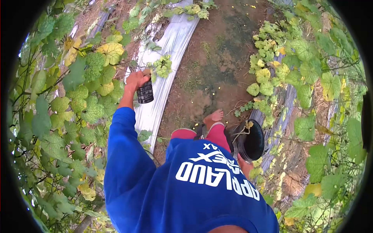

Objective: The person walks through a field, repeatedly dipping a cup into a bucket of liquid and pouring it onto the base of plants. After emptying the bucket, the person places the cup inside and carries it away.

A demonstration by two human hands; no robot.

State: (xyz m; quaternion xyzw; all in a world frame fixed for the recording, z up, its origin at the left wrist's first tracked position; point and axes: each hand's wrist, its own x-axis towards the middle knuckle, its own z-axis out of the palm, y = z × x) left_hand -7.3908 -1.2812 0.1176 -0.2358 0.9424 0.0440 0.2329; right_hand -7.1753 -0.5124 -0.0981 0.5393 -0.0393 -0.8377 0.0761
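Note:
My left hand (136,80) is stretched out over the pale plastic strip, its fingers closed around the top of a dark, ridged cylindrical object (145,92). What that object is, I cannot tell. At my right side hangs a black bucket (251,140), its opening facing up and looking dark inside. My right hand (244,165) shows only in part beside the bucket's lower rim, and its fingers are hidden. A dry stem (248,125) lies across the bucket's upper edge.
Leafy vines rise on the left (93,108) and right (307,66). Silvery plastic sheeting (171,50) runs along the left of a brown dirt path (206,70). My bare foot (214,117) is on the path.

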